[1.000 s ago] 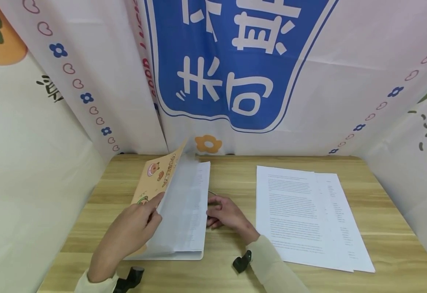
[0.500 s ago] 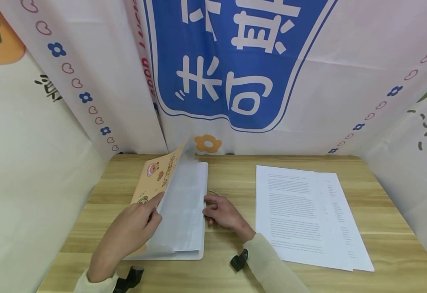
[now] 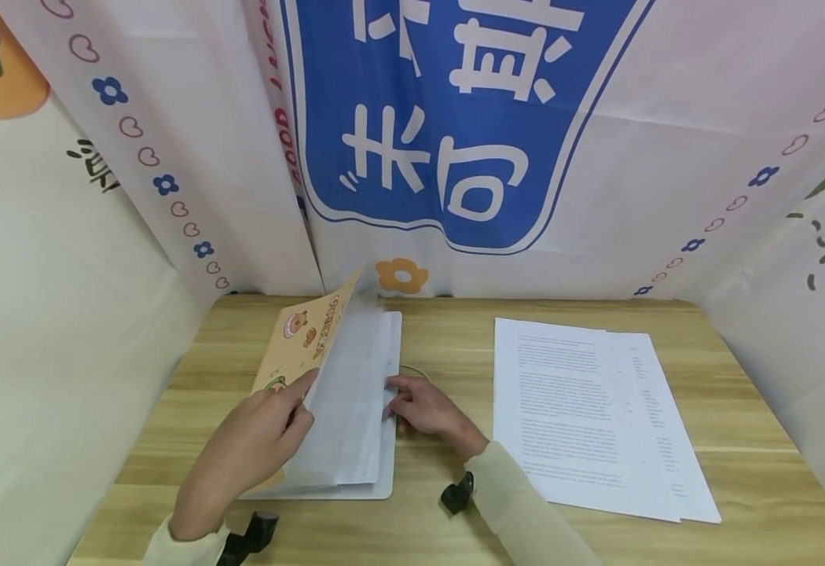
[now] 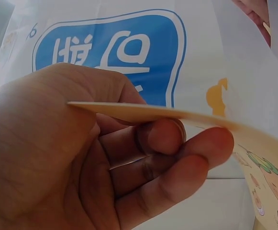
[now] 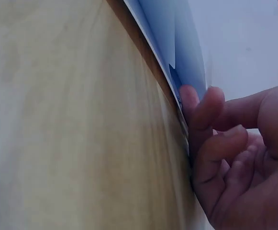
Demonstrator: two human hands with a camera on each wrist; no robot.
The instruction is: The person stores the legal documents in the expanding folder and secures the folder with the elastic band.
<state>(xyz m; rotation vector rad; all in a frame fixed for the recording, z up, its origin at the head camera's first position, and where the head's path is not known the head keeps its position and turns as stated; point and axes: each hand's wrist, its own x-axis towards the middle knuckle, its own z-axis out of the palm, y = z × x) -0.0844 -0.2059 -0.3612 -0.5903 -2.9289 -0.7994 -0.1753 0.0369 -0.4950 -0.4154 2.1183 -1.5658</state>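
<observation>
A folder with an orange cartoon-printed cover (image 3: 288,342) lies on the left half of the table. My left hand (image 3: 260,436) pinches the raised cover by its edge; the left wrist view shows the cover's edge (image 4: 153,111) between thumb and curled fingers. Inside the folder, a translucent sleeve (image 3: 345,424) stands partly lifted with white sheets in it. My right hand (image 3: 428,410) is at the right side of the sheets, over the folder's white back board (image 3: 387,479). In the right wrist view, bent fingers (image 5: 210,112) grip the paper's edge, partly hiding it.
Two overlapping stacks of printed paper (image 3: 568,417) lie on the right of the wooden table (image 3: 448,338). A thin loop of cord (image 3: 416,369) shows beyond my right hand. Printed cloth (image 3: 667,181) hangs behind the table and along both sides.
My right hand has moved slightly left, and the white sheets have slid left with it, from beyond the folder's right edge to inside it. The left hand and cover have stayed put.
</observation>
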